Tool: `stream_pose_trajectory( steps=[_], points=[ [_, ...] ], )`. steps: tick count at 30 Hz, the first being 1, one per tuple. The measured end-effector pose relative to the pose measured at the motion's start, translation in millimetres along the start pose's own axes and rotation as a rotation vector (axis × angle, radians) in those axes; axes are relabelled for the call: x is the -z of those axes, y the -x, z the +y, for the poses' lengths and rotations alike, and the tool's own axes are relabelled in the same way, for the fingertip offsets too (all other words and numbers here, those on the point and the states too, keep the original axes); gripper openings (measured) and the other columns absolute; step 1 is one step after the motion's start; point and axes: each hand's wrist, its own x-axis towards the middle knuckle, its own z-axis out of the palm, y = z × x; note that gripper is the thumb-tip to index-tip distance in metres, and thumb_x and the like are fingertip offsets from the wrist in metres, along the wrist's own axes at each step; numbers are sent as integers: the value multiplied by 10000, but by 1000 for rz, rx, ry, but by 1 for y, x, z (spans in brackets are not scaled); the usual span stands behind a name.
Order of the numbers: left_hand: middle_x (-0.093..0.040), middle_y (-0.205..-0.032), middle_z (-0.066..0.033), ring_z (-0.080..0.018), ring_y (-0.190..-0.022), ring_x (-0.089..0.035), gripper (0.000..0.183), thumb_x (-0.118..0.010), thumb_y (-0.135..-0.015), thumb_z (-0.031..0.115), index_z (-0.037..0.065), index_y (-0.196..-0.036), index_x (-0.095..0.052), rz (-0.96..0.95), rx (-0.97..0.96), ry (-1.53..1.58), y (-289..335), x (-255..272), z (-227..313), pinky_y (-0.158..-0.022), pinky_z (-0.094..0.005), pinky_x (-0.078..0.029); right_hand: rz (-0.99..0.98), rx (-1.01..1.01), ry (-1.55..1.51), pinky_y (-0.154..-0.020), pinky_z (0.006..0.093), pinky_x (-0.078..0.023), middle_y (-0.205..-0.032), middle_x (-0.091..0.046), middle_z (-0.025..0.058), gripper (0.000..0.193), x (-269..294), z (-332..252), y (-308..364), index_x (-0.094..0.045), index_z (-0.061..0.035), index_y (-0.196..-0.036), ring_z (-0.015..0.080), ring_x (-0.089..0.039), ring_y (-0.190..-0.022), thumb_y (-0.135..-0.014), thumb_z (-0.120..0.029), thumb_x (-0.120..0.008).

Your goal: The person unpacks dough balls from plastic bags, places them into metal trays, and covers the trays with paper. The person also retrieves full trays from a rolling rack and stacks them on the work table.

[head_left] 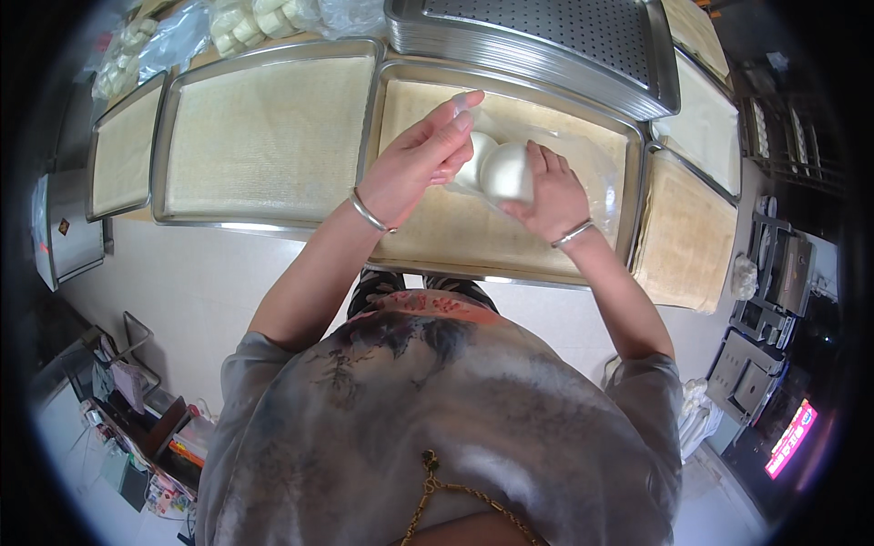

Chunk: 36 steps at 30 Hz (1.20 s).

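A clear plastic bag (592, 168) lies over the tray in front of me, with white round steamed buns (507, 173) in or under its film; two show plainly, side by side. My left hand (430, 144) is closed, with thumb and forefinger pinching what looks like the bag's edge, just left of the buns. Curved against the right side of the nearer bun is my right hand (553, 193), its fingers and thumb around it. Below the hands sits the shallow metal tray (437, 241) with a pale cloth liner.
More lined trays flank it: a large one (264, 136) on the left, a narrower one (127, 150) beyond, and a cloth-lined one (687, 232) on the right. Stacked perforated metal trays (546, 36) stand behind. Bagged white buns (246, 25) lie at the far left.
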Motion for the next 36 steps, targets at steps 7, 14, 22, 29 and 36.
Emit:
stream_pose_trajectory(
  steps=[7, 14, 22, 29, 36],
  points=[
    [-280, -667, 61, -30, -563, -237, 469, -347, -964, 314, 55, -1353, -309, 8, 12, -24, -2, -1, 2, -521, -174, -225, -19, -49, -96, -938, 374, -398, -1197, -442, 223, 873, -2, 2, -8, -338, 5, -1255, 358, -432, -1123, -559, -276, -784],
    [-279, -664, 62, -29, -560, -239, 465, -335, -965, 311, 51, -1351, -312, 4, 18, -36, -5, -1, 1, -519, -175, -223, 13, 48, -210, -932, 362, -410, -1191, -460, 193, 856, 0, 12, -16, -379, -11, -1224, 333, -459, -1100, -527, -238, -822],
    [-288, -663, 63, -28, -557, -243, 450, -329, -969, 288, 62, -1358, -306, -26, 10, 2, -7, -1, 0, -516, -169, -223, -27, -68, -315, -935, 355, -412, -1208, -449, 172, 874, 11, 25, -21, -391, -46, -1237, 317, -468, -1107, -506, -236, -832],
    [-294, -664, 63, -26, -557, -239, 441, -334, -969, 277, 77, -1361, -306, -7, 10, 18, -8, -2, 0, -516, -169, -221, -93, 91, -444, -956, 353, -397, -1220, -447, 156, 864, -1, 20, -27, -375, -67, -1262, 310, -451, -1131, -536, -218, -818],
    [-294, -662, 64, -24, -556, -240, 441, -336, -969, 273, 80, -1363, -302, -13, 9, 26, -8, -1, 0, -514, -168, -223, -134, 71, -395, -976, 346, -378, -1218, -462, 163, 856, 2, 26, -29, -356, -72, -1285, 307, -427, -1157, -563, -187, -802]
  ],
)
